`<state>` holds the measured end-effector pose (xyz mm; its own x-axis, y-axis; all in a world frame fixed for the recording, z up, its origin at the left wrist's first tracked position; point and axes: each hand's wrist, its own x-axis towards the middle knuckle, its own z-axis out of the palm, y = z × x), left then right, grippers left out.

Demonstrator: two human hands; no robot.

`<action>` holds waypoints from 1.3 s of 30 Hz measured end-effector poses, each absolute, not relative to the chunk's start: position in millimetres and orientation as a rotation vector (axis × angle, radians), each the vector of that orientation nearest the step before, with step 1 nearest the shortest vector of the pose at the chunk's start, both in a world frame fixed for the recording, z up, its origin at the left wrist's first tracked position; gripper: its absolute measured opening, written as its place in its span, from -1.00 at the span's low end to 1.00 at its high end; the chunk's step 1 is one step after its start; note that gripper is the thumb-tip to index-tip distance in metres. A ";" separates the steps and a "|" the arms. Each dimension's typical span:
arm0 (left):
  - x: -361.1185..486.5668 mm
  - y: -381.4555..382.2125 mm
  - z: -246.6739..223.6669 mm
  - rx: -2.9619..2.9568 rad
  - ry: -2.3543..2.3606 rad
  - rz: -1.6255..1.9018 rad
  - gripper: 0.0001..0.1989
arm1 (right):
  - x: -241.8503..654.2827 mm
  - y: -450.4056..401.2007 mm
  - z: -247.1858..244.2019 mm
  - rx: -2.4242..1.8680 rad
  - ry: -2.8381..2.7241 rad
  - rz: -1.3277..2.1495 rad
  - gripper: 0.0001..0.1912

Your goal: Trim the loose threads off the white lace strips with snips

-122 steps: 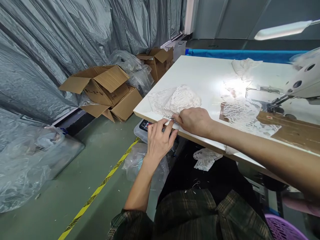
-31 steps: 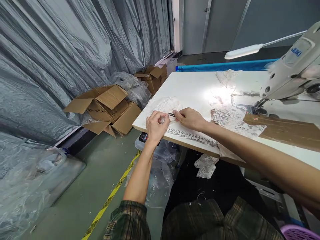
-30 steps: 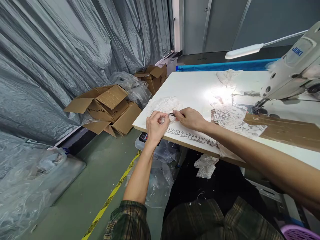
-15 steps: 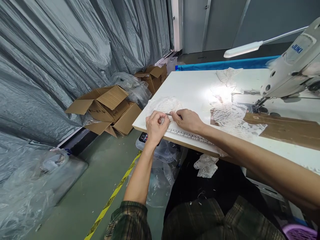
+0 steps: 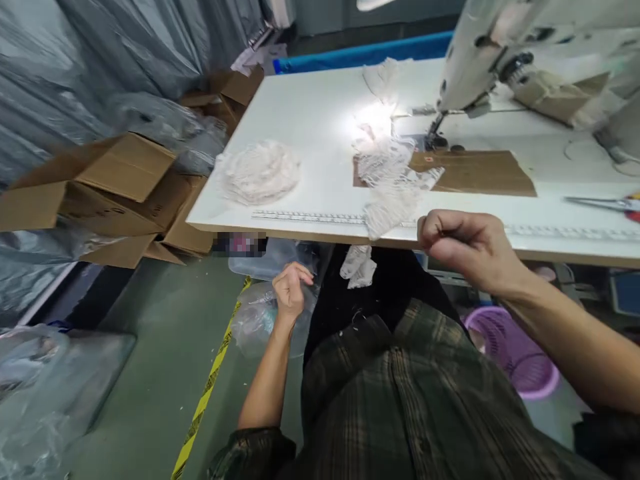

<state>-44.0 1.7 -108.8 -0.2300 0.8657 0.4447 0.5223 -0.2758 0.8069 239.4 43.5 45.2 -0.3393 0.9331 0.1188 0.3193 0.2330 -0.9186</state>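
plaid shirt [image 5: 400, 400]: worn by the person, nearest the camera. black trousers [image 5: 400, 280]: below the table edge; a white lace scrap [image 5: 359, 268] lay against them.

left hand [image 5: 291, 290]: in the air short of the table, over clear plastic [image 5: 255, 323]; fingers curled inward and blurred; whether the tips were pressed together or pinched anything could not be told.

purple basket [image 5: 495, 340]: on the floor, lower right, beneath the right forearm.

right hand [image 5: 467, 247]: at the table's front edge, fingers folded into a loose fist, thumb laid along them; contents, if any, were hidden.

white table [image 5: 320, 127]: ruler marks [image 5: 310, 217] ran along its front. white lace piece [image 5: 393, 203]: near the right hand but apart from it, one end reaching the front edge, the rest trailing back over a brown sheet [image 5: 480, 175] towards a bright patch of light. lace pile [image 5: 260, 171]: heaped at the table's left end, clear of both hands. pointed metal tool [image 5: 595, 203]: one item, with red and yellow at its handle end, at far right.

sewing machine [image 5: 475, 57]: stood behind the brown sheet. open cardboard box [image 5: 120, 167]: left of the table. silver curtain [image 5: 45, 47]: hung behind the box.
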 end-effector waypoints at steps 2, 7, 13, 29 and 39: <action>-26.0 -2.5 -125.4 1.694 1.630 1.329 -0.41 | 250.9 26.5 27.1 -1.187 -1.716 1.074 -0.45; 12.0 -3.4 -140.7 1.680 1.621 1.106 -0.69 | 249.8 12.7 -50.1 -1.283 -1.564 1.080 -0.54; 30.0 -4.1 -148.0 1.743 1.785 1.052 -0.77 | 224.2 34.2 -134.0 -1.335 -1.442 1.163 -0.45; 53.1 5.2 -146.6 1.692 1.573 1.083 -0.33 | 219.1 58.8 -142.5 -1.122 -1.630 1.155 -0.77; 18.6 -6.9 -113.1 0.735 0.855 0.908 -0.45 | 239.3 0.3 -87.2 -1.058 -1.404 1.610 -0.74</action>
